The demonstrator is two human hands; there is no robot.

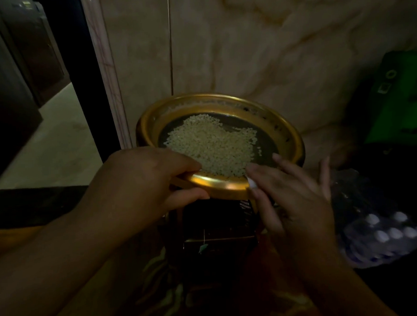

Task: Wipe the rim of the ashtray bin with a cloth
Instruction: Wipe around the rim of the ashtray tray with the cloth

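A person is standing over a tall ashtray bin (pixel 220 231) in a dim room. The bin is sitting in the middle of the view, right by a pale stone wall (pixel 269 47). Its body is dark and has small holes in it. On top is a round gold rim (pixel 228 187), shining where the light is hitting it. Inside the rim is a dark tray with a heap of little white pebbles (pixel 214 143) lying in it.

The left hand (pixel 144 179) is holding the near left side of the rim. Its fingers are curling over the top edge and the thumb is pressing from below, so the hand is closed tight on the rim.

The right hand (pixel 293 197) is resting on the near right side of the rim. A small bit of white cloth (pixel 253 184) is peeking out between the thumb and the first finger, and it is touching the gold edge. Those two are pinching the cloth, while the other fingers are spreading out loose and looking blurry.

To the right, a green box (pixel 396 97) is leaning near the wall. Below it, a clear wrapped pack of bottles with white caps (pixel 385 236) is lying on the floor. On the left, a dark door frame (pixel 80 79) is opening onto a lighter floor.
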